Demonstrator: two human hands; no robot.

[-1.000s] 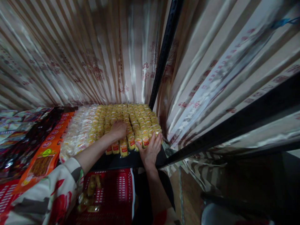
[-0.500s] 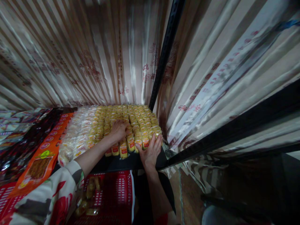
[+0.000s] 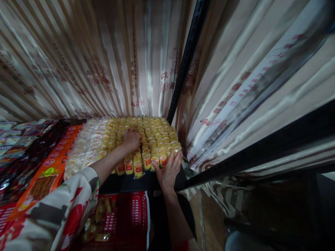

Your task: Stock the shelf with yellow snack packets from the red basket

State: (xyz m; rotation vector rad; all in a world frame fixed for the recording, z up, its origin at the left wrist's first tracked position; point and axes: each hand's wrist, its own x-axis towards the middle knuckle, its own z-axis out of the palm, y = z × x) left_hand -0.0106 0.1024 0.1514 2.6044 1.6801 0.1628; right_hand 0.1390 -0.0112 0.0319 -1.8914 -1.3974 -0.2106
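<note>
Small snack packs in clear wrappers with yellow contents stand in tight rows on a black shelf. The front ones carry red labels. Over the middle rows, my left hand has its fingers bent and slightly apart, touching the pack tops; its fingertips are partly hidden. My right hand lies open against the front right corner of the rows. Its thumb rests on a front pack and its fingers reach along the right side. A dark gap runs between rows just right of my left hand.
White-wrapped packs adjoin on the left, then an orange snack bag and dark packets. Below the shelf sits a red basket holding several wrapped pieces. Curtains hang behind; a black post rises at the corner.
My left hand has shifted slightly away from me and left over the packs. My right hand stays at the front right corner.
</note>
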